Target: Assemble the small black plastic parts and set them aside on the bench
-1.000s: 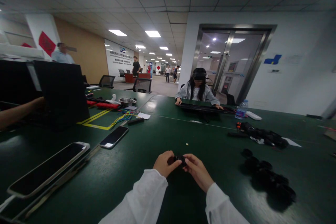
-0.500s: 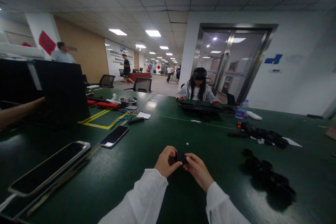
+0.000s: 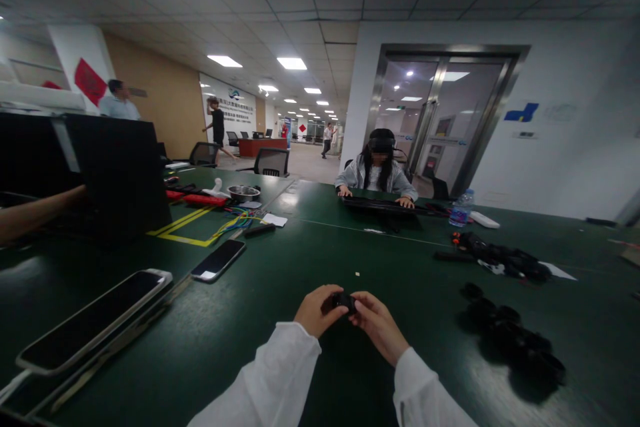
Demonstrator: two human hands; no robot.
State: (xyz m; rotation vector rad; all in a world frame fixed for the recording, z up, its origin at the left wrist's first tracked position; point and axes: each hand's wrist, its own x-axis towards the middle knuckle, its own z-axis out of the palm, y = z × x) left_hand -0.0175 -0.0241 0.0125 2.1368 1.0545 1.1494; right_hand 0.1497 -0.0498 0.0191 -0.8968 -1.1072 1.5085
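Note:
Just above the dark green table (image 3: 310,247), both of my hands pinch a small black part (image 3: 343,300) between them. My left hand (image 3: 316,309) grips its left side with curled fingers. From the right, my right hand (image 3: 377,324) holds it with thumb and fingertips. White sleeves cover both forearms. A heap of similar black parts (image 3: 515,340) lies on the table to the right of my right hand.
Two phones (image 3: 218,260) (image 3: 95,320) lie at the left. Across the table a seated person (image 3: 377,173) works at a black keyboard (image 3: 385,205). More black items (image 3: 500,259), a water bottle (image 3: 459,208), coloured cables (image 3: 235,221) and a dark monitor (image 3: 115,173) stand around. Another person's forearm (image 3: 35,213) reaches in at the left.
My hands stay together on the black part, shifting only slightly. In the background a person walks leftward, and the seated person's hands move on the keyboard.

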